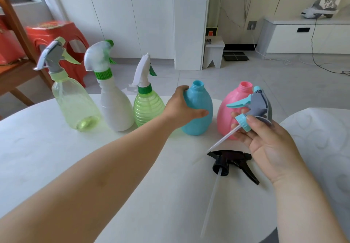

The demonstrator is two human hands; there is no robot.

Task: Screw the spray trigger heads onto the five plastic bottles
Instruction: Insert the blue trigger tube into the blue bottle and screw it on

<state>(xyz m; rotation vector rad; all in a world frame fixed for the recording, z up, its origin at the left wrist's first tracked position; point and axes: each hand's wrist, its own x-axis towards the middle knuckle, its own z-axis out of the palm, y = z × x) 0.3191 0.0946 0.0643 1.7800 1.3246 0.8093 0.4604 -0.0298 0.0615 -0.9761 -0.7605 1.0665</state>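
Five bottles stand in a row on the white table. The clear yellow-green bottle, the white bottle and the ribbed green bottle carry trigger heads. The blue bottle and the pink bottle have bare necks. My left hand grips the blue bottle's side. My right hand holds a grey and teal trigger head with its tube pointing down-left, in front of the pink bottle. A black trigger head lies on the table below it.
A red plastic stool and a wooden chair stand behind the table at the left. White cabinets and a small white stool lie beyond on the tiled floor. A patterned cushion sits at the right.
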